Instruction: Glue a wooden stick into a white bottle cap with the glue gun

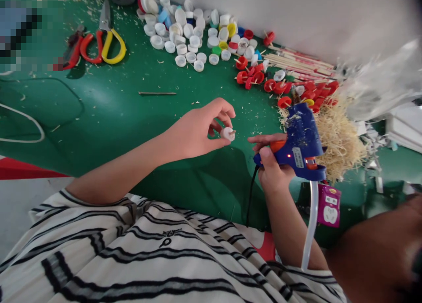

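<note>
My left hand (pixel 198 129) pinches a small white bottle cap (pixel 227 133) with a short wooden stick through it, held above the green table (pixel 132 101). My right hand (pixel 272 164) grips a blue hot glue gun (pixel 301 140) with an orange trigger and a lit red light. The gun's nozzle points away from me, to the right of the cap. A clear glue stick (pixel 310 226) juts from the back of the gun. A black cord (pixel 249 197) hangs from its handle.
Several white and coloured caps (pixel 191 30) lie at the table's far side. Red caps on sticks (pixel 280 85) and wooden skewers (pixel 296 63) sit to the right, by a heap of wood shavings (pixel 343 140). Scissors (pixel 107 37) and pliers (pixel 70 50) lie far left. A metal rod (pixel 157 93) lies mid-table.
</note>
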Demonstrator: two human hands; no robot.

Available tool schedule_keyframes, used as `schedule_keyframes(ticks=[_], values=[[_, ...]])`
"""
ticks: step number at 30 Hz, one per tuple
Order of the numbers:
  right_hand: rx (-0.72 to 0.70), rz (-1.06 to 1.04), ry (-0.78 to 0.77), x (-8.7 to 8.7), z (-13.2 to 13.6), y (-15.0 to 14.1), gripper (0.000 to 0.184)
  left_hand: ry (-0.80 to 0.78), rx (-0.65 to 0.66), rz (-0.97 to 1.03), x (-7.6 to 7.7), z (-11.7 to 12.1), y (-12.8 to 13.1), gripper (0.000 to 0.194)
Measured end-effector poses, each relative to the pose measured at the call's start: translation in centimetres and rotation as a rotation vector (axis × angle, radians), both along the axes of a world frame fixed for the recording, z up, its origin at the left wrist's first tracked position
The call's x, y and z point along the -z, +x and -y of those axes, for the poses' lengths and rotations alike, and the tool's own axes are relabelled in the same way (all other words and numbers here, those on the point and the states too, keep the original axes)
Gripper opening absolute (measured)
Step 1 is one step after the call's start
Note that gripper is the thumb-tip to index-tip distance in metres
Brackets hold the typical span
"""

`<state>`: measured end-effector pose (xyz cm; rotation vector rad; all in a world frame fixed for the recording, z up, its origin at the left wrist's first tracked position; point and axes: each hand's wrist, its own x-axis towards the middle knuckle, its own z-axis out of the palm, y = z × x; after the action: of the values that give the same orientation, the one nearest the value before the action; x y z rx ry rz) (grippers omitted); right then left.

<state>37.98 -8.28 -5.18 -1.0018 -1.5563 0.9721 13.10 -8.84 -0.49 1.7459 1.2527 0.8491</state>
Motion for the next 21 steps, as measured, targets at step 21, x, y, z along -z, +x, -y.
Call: schedule_keyframes(ticks=[21], values=[[-0.044,-0.029,-0.136,1.2,-0.1,0.4,0.028,-0.056,0.063,0.118,4.7,-0.4,-1.9,0.050]])
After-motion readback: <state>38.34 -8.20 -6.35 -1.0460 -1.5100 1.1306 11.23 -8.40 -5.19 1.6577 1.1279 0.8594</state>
